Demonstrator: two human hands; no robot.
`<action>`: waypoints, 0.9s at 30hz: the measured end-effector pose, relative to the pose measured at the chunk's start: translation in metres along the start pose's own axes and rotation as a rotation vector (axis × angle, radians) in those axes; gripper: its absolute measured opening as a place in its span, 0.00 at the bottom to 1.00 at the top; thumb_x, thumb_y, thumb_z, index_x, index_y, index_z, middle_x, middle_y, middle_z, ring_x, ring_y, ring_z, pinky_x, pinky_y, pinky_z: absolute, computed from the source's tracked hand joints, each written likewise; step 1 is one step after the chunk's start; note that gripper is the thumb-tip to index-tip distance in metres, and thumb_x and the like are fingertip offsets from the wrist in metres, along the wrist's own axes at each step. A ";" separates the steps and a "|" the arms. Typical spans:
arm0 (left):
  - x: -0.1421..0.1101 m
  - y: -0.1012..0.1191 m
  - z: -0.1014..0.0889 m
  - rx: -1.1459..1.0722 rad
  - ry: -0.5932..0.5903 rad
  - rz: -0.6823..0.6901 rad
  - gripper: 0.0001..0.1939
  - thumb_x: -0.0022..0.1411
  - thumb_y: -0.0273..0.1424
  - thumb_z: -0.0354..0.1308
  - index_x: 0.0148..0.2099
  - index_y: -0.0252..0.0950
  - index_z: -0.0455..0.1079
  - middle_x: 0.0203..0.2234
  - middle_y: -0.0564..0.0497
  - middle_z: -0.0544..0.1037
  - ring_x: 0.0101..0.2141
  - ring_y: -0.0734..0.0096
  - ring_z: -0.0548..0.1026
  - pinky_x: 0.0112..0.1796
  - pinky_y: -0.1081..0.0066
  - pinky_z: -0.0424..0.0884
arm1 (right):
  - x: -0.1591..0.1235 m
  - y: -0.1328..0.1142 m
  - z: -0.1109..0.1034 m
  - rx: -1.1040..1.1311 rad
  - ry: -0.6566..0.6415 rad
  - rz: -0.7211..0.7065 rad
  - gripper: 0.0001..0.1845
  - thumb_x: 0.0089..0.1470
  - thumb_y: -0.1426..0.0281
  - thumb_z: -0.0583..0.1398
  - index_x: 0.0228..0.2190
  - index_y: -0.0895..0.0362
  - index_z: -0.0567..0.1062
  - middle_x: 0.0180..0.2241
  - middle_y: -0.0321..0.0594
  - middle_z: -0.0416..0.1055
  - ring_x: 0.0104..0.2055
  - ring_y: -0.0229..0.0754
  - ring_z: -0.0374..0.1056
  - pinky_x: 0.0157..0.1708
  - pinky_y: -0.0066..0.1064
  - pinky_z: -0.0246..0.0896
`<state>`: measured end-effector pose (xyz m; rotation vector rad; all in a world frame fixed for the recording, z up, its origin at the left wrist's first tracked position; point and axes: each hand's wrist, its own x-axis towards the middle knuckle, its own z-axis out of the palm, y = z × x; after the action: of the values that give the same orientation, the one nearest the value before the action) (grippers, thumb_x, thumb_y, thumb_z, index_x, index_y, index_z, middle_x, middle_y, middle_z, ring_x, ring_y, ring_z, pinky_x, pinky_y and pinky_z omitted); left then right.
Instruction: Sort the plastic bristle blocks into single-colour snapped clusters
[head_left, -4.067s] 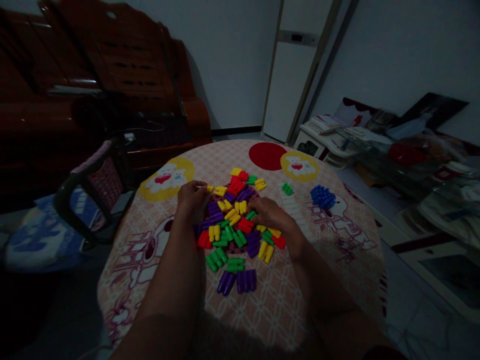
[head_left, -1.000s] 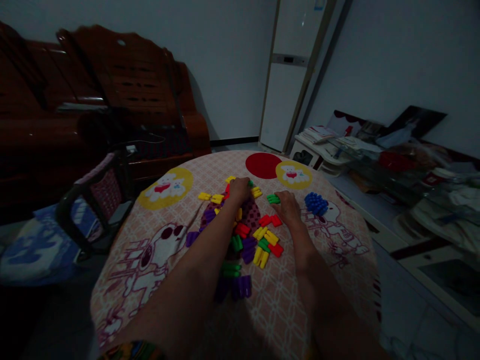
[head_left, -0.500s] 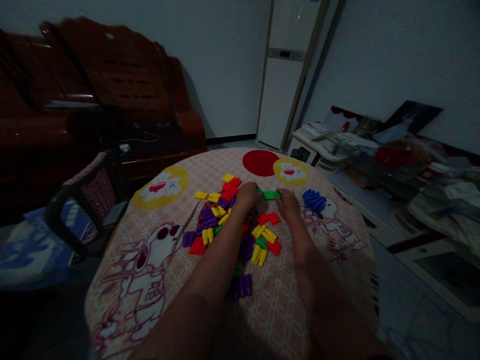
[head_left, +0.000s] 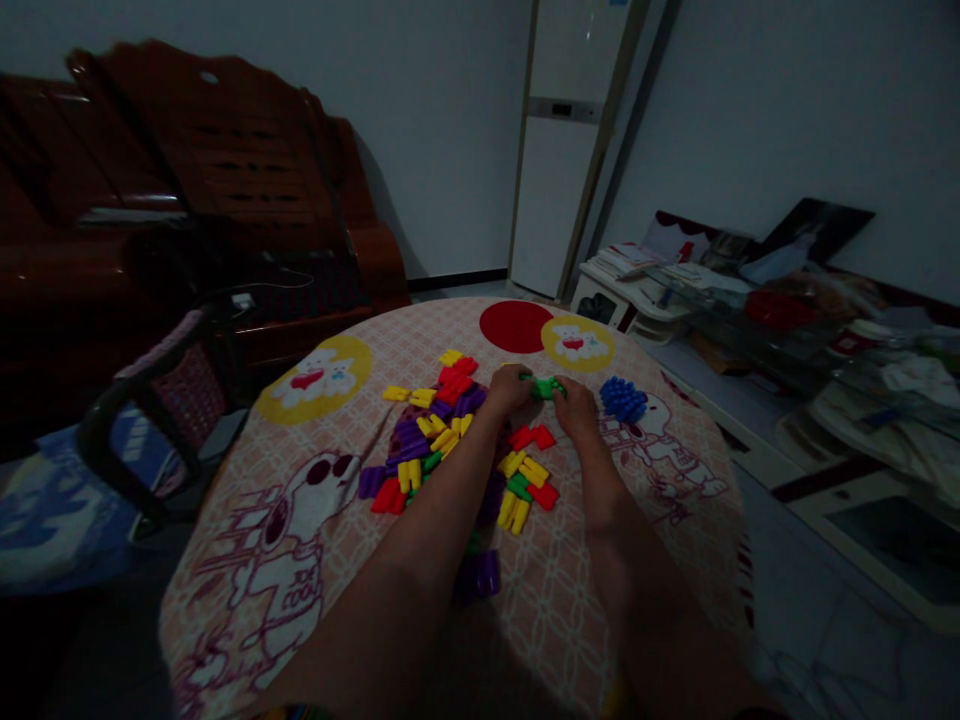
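Observation:
My left hand (head_left: 510,388) and my right hand (head_left: 576,407) are close together over the far middle of the table, fingers closed on the two ends of some green building blocks (head_left: 544,387). My fingers hide part of these blocks, so I cannot tell whether they are joined. Just right of my right hand lies a spiky cluster of blue blocks (head_left: 622,399). Below my hands are red blocks (head_left: 532,437) and yellow blocks (head_left: 533,472). Under and left of my left forearm spreads a loose pile with purple blocks (head_left: 412,438) in it.
A patterned cloth covers the round table (head_left: 300,520). A chair (head_left: 161,400) stands at its left, and a wooden sofa (head_left: 225,180) behind. On the right, a cluttered low cabinet (head_left: 795,450) runs along the wall. A tall white air conditioner (head_left: 559,190) stands in the corner.
My left hand has moved slightly right, closer to my right hand, and less of the green blocks shows between them. The whole view has shifted a little.

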<state>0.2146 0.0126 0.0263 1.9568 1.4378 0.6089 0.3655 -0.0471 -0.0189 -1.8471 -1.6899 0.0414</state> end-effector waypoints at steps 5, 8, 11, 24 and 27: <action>0.005 0.006 0.010 -0.174 -0.027 -0.064 0.17 0.60 0.26 0.59 0.51 0.34 0.79 0.41 0.46 0.84 0.38 0.67 0.81 0.42 0.72 0.75 | 0.001 -0.003 -0.003 -0.010 -0.008 0.034 0.20 0.61 0.72 0.53 0.51 0.58 0.77 0.48 0.51 0.78 0.50 0.50 0.73 0.53 0.38 0.63; 0.006 0.007 0.018 -0.254 -0.063 -0.093 0.17 0.63 0.25 0.57 0.53 0.31 0.78 0.39 0.45 0.84 0.33 0.71 0.80 0.36 0.74 0.76 | 0.002 -0.003 -0.004 0.025 -0.002 0.064 0.19 0.60 0.72 0.53 0.48 0.58 0.79 0.46 0.51 0.79 0.49 0.50 0.74 0.51 0.37 0.64; 0.005 0.007 0.023 -0.297 -0.093 -0.086 0.18 0.65 0.26 0.55 0.55 0.32 0.76 0.40 0.46 0.84 0.32 0.73 0.80 0.35 0.75 0.75 | 0.004 -0.002 -0.006 0.092 0.024 0.084 0.20 0.60 0.72 0.52 0.47 0.58 0.79 0.45 0.50 0.80 0.50 0.49 0.74 0.52 0.37 0.64; 0.000 0.018 0.023 0.027 0.064 0.002 0.16 0.60 0.32 0.64 0.51 0.34 0.76 0.48 0.43 0.81 0.49 0.62 0.77 0.50 0.68 0.71 | 0.008 0.005 -0.007 0.306 0.081 0.158 0.20 0.60 0.70 0.51 0.46 0.57 0.80 0.49 0.48 0.79 0.55 0.47 0.72 0.57 0.36 0.63; -0.001 0.018 0.021 0.070 0.021 0.066 0.28 0.55 0.32 0.68 0.59 0.34 0.71 0.53 0.42 0.79 0.52 0.60 0.77 0.52 0.68 0.70 | 0.007 0.005 -0.006 0.300 0.092 0.163 0.20 0.60 0.70 0.51 0.45 0.58 0.81 0.48 0.49 0.79 0.53 0.47 0.73 0.56 0.35 0.64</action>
<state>0.2407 0.0033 0.0250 2.0648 1.4298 0.6185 0.3744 -0.0430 -0.0134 -1.7269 -1.3838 0.2590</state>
